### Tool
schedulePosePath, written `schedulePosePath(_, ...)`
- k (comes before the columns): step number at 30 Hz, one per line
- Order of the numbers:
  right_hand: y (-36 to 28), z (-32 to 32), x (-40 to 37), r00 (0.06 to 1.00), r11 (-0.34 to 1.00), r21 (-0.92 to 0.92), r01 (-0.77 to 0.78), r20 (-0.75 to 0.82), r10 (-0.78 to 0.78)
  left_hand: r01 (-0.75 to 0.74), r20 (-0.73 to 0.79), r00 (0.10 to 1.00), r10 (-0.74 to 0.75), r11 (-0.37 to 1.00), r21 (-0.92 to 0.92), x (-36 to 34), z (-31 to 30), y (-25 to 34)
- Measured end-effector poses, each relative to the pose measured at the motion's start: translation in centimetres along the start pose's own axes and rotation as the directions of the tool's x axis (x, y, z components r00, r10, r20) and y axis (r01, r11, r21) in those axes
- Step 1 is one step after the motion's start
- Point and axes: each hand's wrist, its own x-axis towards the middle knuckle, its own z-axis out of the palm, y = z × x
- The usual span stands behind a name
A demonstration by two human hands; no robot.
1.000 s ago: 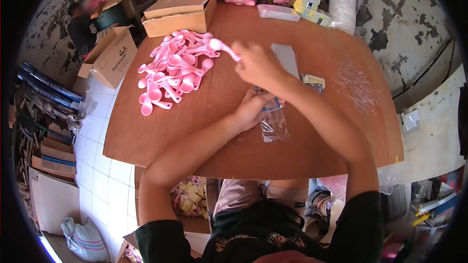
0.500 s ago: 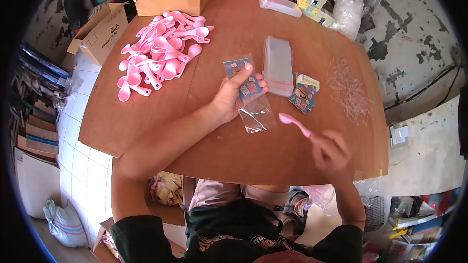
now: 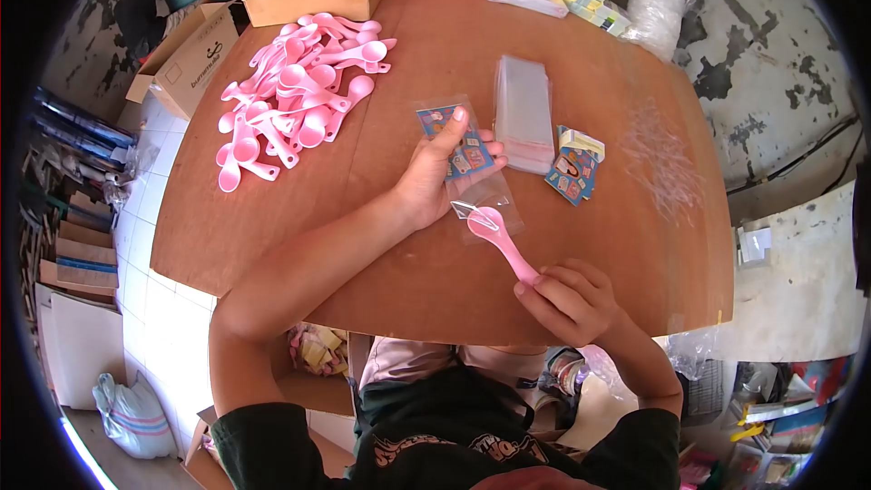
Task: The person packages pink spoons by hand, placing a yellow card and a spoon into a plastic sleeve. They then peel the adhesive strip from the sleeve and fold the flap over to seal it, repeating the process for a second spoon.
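Pink spoon (image 3: 504, 249): handle pinched in closed right hand (image 3: 567, 301), bowl ahead of the fingers at the clear bag (image 3: 494, 201) mouth; left hand (image 3: 428, 180) grips bag flat on table (image 3: 435, 45), steadying its opening.

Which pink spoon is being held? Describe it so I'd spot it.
On the brown table, skip the spoon heap far left. Near the front edge, the lone spoon has its handle in the right hand, its bowl at a clear bag.

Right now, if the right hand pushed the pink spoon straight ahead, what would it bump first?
Probably the clear bag held by the left hand: the right hand's pink spoon points at its open end, seemingly touching it.
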Motion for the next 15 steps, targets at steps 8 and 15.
schedulePosePath(8, 0.9, 1.5, 1.7, 1.0, 0.994, -0.105, 0.013, -0.02, -0.015, 0.042, 0.053, 0.998, -0.042, 0.999, -0.004, 0.3, -0.6, -0.2)
schedulePosePath(15, 0.9, 2.3, 1.5, 0.987, 0.983, -0.112, -0.149, -0.078, 0.141, 0.031, 0.087, 0.996, -0.032, 0.999, 0.01, 0.0, -0.4, -0.2)
